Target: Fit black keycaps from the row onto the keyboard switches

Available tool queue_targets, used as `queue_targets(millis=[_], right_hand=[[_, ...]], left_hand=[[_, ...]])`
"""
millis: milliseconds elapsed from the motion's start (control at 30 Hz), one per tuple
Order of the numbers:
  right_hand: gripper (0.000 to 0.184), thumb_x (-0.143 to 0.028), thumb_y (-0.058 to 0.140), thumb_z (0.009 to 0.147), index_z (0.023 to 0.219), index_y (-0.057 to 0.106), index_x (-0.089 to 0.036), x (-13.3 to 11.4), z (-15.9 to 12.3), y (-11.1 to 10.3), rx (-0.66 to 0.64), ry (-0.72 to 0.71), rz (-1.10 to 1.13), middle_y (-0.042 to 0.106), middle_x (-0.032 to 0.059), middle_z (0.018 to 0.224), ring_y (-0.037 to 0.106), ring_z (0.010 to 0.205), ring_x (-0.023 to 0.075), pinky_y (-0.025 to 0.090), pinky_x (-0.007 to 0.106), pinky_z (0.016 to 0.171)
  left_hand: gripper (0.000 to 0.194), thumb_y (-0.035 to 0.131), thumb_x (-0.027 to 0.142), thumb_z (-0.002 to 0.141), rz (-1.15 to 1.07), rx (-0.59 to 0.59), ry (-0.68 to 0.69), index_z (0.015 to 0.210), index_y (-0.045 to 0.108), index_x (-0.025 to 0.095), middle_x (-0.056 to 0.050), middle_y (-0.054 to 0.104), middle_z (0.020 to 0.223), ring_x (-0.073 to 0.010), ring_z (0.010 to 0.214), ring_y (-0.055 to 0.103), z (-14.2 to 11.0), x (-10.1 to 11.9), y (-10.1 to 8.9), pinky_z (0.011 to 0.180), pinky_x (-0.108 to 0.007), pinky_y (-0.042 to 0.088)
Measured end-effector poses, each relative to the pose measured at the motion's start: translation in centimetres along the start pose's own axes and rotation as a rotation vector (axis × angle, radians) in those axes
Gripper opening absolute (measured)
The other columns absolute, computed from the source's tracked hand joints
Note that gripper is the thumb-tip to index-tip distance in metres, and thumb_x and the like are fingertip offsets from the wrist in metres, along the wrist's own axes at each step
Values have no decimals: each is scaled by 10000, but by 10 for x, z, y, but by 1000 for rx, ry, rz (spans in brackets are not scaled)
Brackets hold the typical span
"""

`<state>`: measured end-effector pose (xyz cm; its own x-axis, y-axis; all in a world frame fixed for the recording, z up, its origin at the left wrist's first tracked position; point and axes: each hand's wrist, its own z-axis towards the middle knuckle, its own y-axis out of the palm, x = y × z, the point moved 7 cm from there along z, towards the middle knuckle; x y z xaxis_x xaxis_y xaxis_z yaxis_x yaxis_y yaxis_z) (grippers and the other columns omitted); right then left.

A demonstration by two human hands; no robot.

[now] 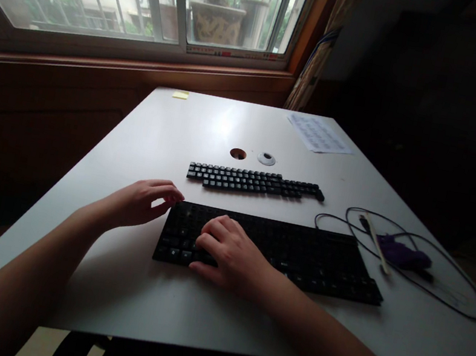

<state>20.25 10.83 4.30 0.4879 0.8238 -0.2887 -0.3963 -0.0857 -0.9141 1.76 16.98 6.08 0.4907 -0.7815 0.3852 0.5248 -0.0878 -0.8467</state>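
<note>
A black keyboard lies flat on the white table; much of its upper part looks bare of keycaps, with some caps along the lower rows. My left hand is at its far left corner, thumb and fingertips closed together at the edge. Over the keyboard's left part rests my right hand, fingers bent and drawn together; whatever is under the fingertips is hidden. Just behind the keyboard, loose black keycaps stand in close rows.
To the right lie a looped black cable, a purple item and a thin pale stick. Farther back are a round table hole, a ring-shaped cover, printed paper and a yellow note.
</note>
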Motion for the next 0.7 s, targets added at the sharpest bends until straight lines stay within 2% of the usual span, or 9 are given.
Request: queue_targets(millis=[700], right_hand=[[283, -456, 683, 930, 1048, 639, -203, 0, 0, 0, -1, -1, -1, 634, 108, 1149, 516, 1108, 275, 455, 461, 975]], left_hand=[[219, 538, 139, 967, 19, 37, 3, 1122, 685, 184, -83, 716, 1009, -162, 869, 698, 0, -2, -1, 772, -265, 581]])
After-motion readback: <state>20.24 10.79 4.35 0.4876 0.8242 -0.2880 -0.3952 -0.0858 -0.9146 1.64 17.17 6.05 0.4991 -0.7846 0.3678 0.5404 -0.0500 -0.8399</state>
